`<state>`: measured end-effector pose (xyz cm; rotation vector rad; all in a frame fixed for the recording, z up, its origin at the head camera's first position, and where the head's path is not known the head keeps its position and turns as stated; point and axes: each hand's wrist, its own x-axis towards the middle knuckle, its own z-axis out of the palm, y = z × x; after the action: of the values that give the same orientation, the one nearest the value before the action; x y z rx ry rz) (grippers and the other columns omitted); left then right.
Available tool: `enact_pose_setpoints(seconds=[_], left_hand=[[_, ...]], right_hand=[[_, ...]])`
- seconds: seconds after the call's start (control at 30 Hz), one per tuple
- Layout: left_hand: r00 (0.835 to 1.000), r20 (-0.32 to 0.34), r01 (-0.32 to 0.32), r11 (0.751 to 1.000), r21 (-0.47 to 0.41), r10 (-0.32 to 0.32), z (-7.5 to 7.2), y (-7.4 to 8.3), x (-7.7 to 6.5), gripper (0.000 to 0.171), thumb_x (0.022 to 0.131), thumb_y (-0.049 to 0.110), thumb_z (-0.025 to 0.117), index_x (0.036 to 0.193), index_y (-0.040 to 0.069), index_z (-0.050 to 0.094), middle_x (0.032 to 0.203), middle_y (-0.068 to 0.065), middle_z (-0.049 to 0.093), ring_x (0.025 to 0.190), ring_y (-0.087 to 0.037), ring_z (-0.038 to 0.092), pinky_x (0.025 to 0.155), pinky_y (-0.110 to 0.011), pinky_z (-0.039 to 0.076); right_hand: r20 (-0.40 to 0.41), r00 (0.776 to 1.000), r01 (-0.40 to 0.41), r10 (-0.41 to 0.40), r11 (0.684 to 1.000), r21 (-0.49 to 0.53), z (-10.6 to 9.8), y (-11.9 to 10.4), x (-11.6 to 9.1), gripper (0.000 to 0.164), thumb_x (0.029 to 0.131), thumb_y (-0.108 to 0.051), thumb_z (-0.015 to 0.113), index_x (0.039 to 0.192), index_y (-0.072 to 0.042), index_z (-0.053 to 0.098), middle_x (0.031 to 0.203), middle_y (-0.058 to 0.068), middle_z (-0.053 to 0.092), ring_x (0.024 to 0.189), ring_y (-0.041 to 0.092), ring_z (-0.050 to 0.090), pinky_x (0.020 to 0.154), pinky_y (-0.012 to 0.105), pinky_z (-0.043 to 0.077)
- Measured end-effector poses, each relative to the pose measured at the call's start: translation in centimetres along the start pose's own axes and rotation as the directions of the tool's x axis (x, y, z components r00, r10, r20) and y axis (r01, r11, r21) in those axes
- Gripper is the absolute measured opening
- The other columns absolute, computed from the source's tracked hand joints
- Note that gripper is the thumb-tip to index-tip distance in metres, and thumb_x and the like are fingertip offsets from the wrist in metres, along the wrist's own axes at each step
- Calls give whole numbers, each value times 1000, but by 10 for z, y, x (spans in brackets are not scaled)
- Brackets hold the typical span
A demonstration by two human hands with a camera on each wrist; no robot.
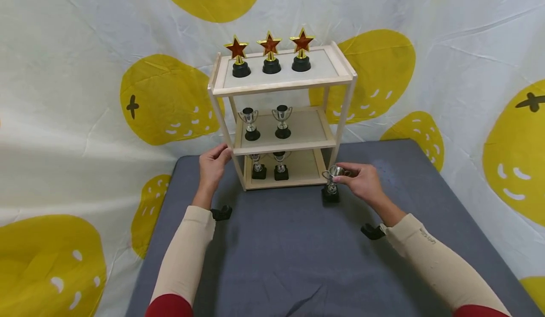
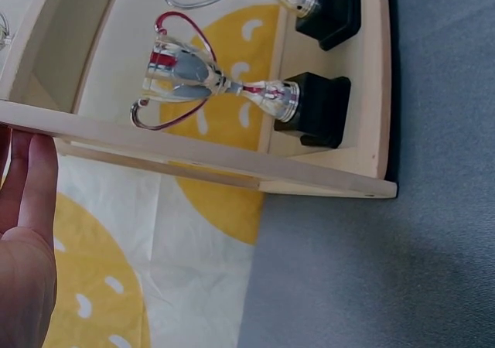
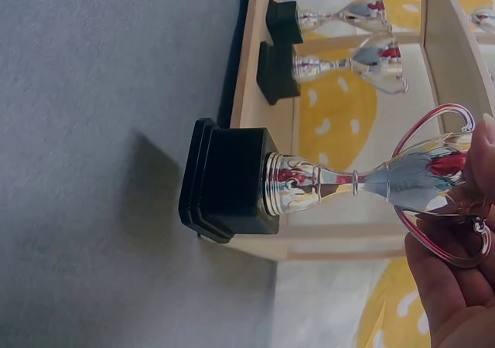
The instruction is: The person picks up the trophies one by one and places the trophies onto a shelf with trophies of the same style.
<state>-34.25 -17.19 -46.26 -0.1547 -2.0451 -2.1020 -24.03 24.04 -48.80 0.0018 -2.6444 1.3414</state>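
My right hand (image 1: 362, 180) pinches a small silver trophy cup (image 3: 418, 174) by its bowl, near one handle. The cup's square black base (image 1: 330, 195) hangs low at the front right corner of a wooden shelf rack (image 1: 281, 150), with a shadow on the cloth beside it. My left hand (image 1: 213, 165) holds the rack's front left post (image 2: 193, 153) at about middle-shelf height; its fingertips are partly hidden behind the post. On the bottom shelf stand two silver trophy cups (image 1: 280, 168), their tops partly covered by the middle shelf.
Two silver cups (image 1: 282, 122) with round black bases stand on the middle shelf. Three gold-edged star trophies (image 1: 270, 54) line the top shelf. Grey cloth (image 1: 272, 250) covers the table, and a lemon-patterned curtain (image 1: 98, 71) hangs close behind the rack.
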Motion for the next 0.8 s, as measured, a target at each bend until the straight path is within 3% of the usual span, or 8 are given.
enact_pose_setpoints(seconds=[0.3,0.6,0.8], left_hand=[[999,22,36,999,1,-36,3,23,-10,36,93,11,68,125,-4,65,127,-30,63,93,-4,71,87,-23,59],[1000,22,23,1000,1,-23,4,24,-11,34,92,9,68,123,-4,67,125,-30,64,94,-7,72,89,-28,59],[1000,17,19,1000,1,-19,3,24,-11,34,92,8,68,123,-4,67,125,-30,64,92,-5,71,88,-26,59]], right_hand=[[-6,999,41,-41,999,7,16,-15,8,47,78,-32,84,121,-16,73,106,13,76,76,9,67,57,22,52],[5,997,83,-83,996,42,31,-25,21,45,79,-26,84,120,-16,73,104,13,76,66,6,65,51,24,50],[-15,992,129,-129,991,29,42,-28,30,44,79,-24,84,119,-12,73,90,15,76,59,8,57,47,23,43]])
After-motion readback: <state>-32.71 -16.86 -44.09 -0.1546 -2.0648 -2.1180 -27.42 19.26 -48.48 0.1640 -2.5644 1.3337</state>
